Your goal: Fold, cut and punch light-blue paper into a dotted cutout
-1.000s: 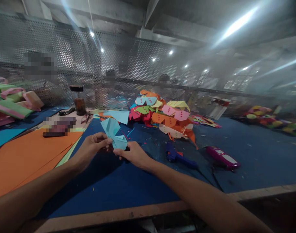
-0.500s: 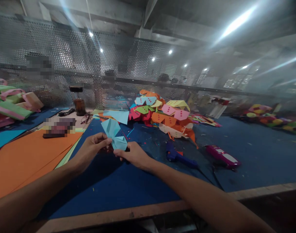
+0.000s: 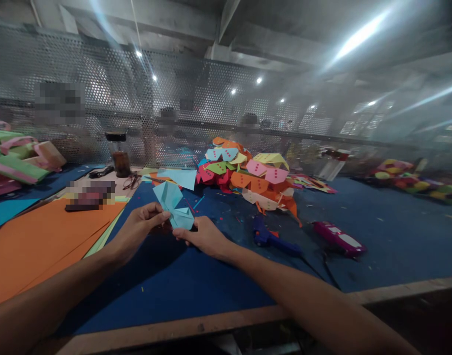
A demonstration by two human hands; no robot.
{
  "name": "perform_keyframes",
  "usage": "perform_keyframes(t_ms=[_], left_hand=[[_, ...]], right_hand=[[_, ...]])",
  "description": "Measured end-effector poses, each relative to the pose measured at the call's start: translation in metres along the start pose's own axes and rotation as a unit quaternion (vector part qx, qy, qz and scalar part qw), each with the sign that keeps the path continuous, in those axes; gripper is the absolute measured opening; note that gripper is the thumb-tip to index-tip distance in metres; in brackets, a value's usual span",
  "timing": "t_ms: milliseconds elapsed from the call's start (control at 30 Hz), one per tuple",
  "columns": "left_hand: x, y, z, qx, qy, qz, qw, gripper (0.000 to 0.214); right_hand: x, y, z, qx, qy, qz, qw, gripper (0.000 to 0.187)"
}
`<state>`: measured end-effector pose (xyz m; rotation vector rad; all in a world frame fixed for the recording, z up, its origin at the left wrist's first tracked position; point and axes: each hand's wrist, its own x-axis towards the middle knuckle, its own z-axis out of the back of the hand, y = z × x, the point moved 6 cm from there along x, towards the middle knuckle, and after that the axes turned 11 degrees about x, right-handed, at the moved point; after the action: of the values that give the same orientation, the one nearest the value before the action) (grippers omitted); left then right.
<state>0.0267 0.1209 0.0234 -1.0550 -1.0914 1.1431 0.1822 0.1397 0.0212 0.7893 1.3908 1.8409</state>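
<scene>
A folded light-blue paper piece [image 3: 174, 203] is held up over the blue table mat [image 3: 196, 281]. My left hand [image 3: 139, 229] pinches its left lower edge with thumb and fingers closed. At the paper's lower right corner my right hand [image 3: 204, 235] grips it, fingers curled. Both forearms reach in from the bottom of the view. Behind the paper lies another flat light-blue sheet [image 3: 181, 176].
A heap of coloured folded paper shapes [image 3: 248, 175] sits behind. A blue glue gun [image 3: 272, 237] and a magenta tool [image 3: 339, 239] lie to the right. Orange paper sheets [image 3: 37, 239] cover the left. A dark jar [image 3: 121, 160] stands by the perforated metal screen [image 3: 174, 108].
</scene>
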Motion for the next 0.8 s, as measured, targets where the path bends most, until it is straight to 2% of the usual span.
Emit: perform_keyframes(t_ms=[367, 567, 800], left_hand=[[-0.0011, -0.0003, -0.0013, -0.006, 0.011, -0.004, 1.000, 0.034], [-0.0001, -0.0010, -0.0009, -0.007, 0.006, 0.003, 1.000, 0.034], [-0.0013, -0.0049, 0.0036, -0.001, -0.020, 0.000, 1.000, 0.036]], right_hand=[[-0.0025, 0.0041, -0.0006, -0.010, 0.002, 0.028, 1.000, 0.022], [-0.0019, 0.0013, -0.0003, 0.000, -0.001, 0.016, 1.000, 0.025], [0.0028, -0.0047, 0.0027, 0.031, 0.000, 0.024, 0.999, 0.052]])
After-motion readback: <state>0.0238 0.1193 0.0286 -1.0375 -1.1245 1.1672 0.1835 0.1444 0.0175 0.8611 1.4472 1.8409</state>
